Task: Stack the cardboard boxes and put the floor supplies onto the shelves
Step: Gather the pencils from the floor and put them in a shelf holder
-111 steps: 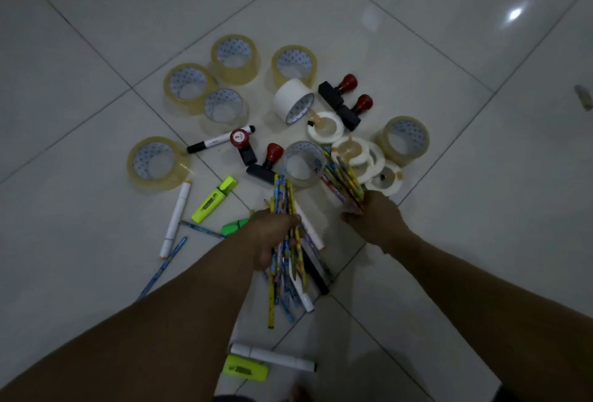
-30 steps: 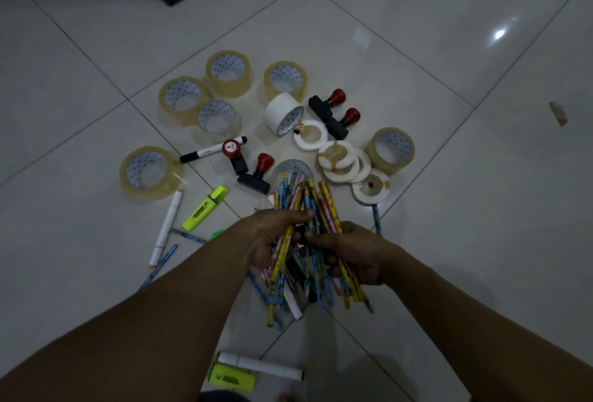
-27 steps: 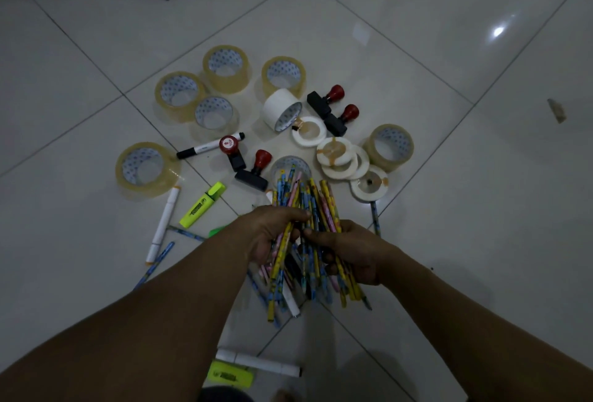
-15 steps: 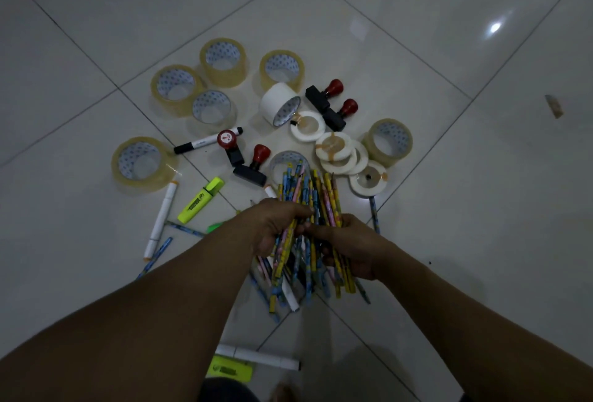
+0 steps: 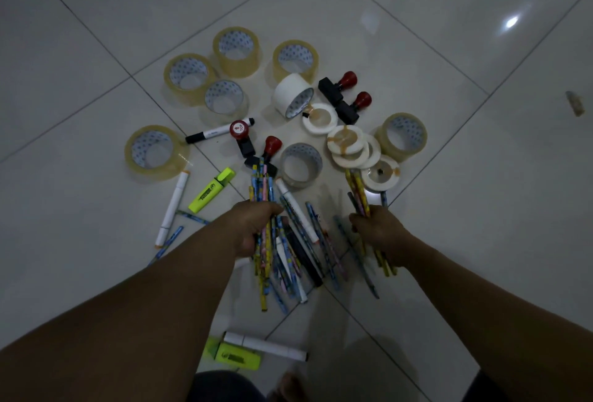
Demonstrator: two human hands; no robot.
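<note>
Blue and pink pencils (image 5: 261, 188): one thick bundle gripped at mid-length by the left hand (image 5: 255, 228); tips point toward the stamps (image 5: 347, 79); lower ends hang over the floor pile
Yellow pencils (image 5: 356, 188): thinner bundle in the right hand (image 5: 380, 231); tips near the flat white tape discs (image 5: 348, 141)
Left hand: fingers curled tight round its bundle; forearm enters from lower left
Right hand: fingers closed round its few pencils; well apart from the left
Loose pencils (image 5: 330, 252): on the tile floor (image 5: 465, 209) between both hands, mixed with a white marker (image 5: 296, 209) and a black marker (image 5: 305, 257)
Around: yellow highlighter (image 5: 211, 191) to the left; clear tape rolls (image 5: 154, 173) beyond; second highlighter (image 5: 237, 358) nearest the person
</note>
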